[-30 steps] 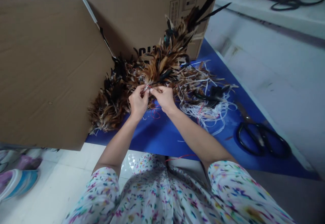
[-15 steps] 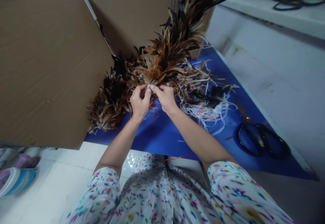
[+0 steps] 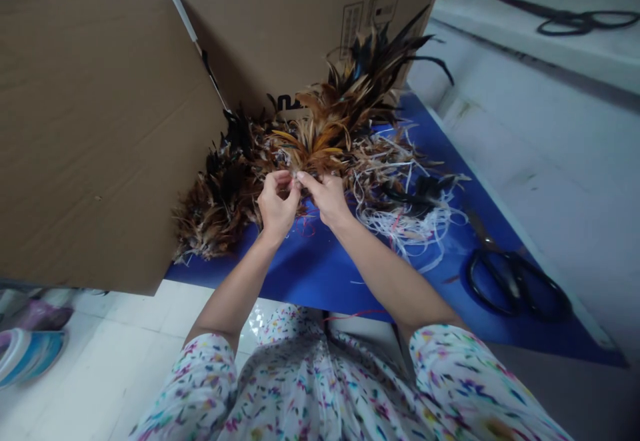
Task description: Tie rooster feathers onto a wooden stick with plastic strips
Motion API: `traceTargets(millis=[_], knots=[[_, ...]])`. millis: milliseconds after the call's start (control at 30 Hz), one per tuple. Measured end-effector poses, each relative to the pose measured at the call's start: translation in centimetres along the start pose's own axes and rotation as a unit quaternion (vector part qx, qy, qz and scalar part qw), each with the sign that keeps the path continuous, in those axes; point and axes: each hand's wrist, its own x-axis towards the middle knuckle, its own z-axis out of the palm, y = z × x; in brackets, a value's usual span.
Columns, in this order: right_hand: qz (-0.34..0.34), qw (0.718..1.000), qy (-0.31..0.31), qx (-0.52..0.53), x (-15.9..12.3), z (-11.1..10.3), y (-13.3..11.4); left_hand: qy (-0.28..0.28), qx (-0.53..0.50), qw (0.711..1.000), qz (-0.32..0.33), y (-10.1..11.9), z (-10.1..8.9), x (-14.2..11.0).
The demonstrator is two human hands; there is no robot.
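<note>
My left hand (image 3: pixel 279 206) and my right hand (image 3: pixel 327 196) meet over the near edge of a blue table (image 3: pixel 285 274). Both pinch the base of a bundle of feathers (image 3: pixel 345 111), brown and orange with long black tips, which fans up and to the right. Thumbs and forefingers nearly touch at its pale end; the exact grip is partly hidden. Under and around my hands lies a pile of loose brown and black feathers (image 3: pixel 210 208). Red thread (image 3: pixel 306 226) rests on the table just below my fingers.
Scissors with black handles (image 3: pixel 515 284) lie at right, beside a tangle of white strips (image 3: pixel 415 231). A cardboard box (image 3: pixel 100 128) stands at left and behind. More scissors (image 3: pixel 570 18) rest on a ledge at upper right. A blue-and-white tub (image 3: pixel 37 354) sits on the floor.
The feather bundle has swung and turned in my fingers, its tips rising and spreading, then dropping lower. My hands stay pinched at its base in nearly the same place.
</note>
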Motion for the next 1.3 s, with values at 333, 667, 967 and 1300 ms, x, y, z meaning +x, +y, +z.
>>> traceTargets(millis=[333, 667, 967, 1300], knots=[[0.009, 0.998, 0.024, -0.064, 0.0, -0.1, 0.4, -0.060, -0.037, 0.997, -0.015, 0.3, -1.6, 0.6], [0.063, 0.997, -0.014, -0.040, -0.3, -0.1, 0.3, -0.070, 0.027, 0.997, 0.003, -0.7, -3.2, 1.8], [0.176, 0.984, -0.041, 0.012, -1.0, 0.6, -0.6, -0.024, -0.076, 0.995, 0.053, -1.8, -2.0, 1.2], [0.215, 0.970, -0.109, 0.027, -0.6, 0.1, 0.2, -0.027, -0.112, 0.992, 0.050, -2.7, -1.1, 0.7]])
